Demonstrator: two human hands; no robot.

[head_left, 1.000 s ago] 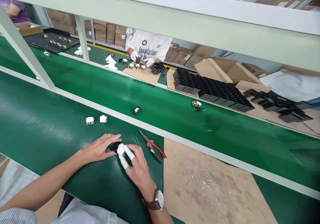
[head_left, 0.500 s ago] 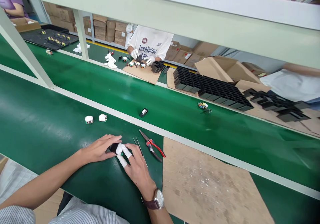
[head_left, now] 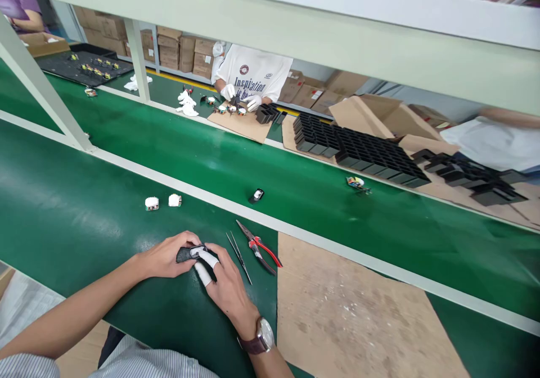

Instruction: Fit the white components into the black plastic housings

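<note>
Between both hands is a small black case (head_left: 185, 253) with white material in its opening. My left hand (head_left: 166, 257) grips the case from the left, thumb below and fingers above. White covers sit on two fingers of my right hand (head_left: 228, 279), which pinches the right end of the case. Two small boards topped with white, one (head_left: 152, 203) beside the other (head_left: 174, 200), lie on the green table (head_left: 84, 198) beyond my left hand. Right of my hands lie tweezers (head_left: 239, 258) and red-handled pliers (head_left: 258, 247).
A cardboard sheet (head_left: 363, 316) covers the table at right. On the green belt (head_left: 202, 156) are a black case (head_left: 257, 195) and a circuit board (head_left: 356, 183). Across it, a person in a white shirt (head_left: 257, 68) works near black cases (head_left: 375, 153). A slanted post (head_left: 46, 85) stands left.
The black case in my hands has tilted, showing more of its side, and the white-topped piece now sits deeper in it. Items on the belt have shifted right.
</note>
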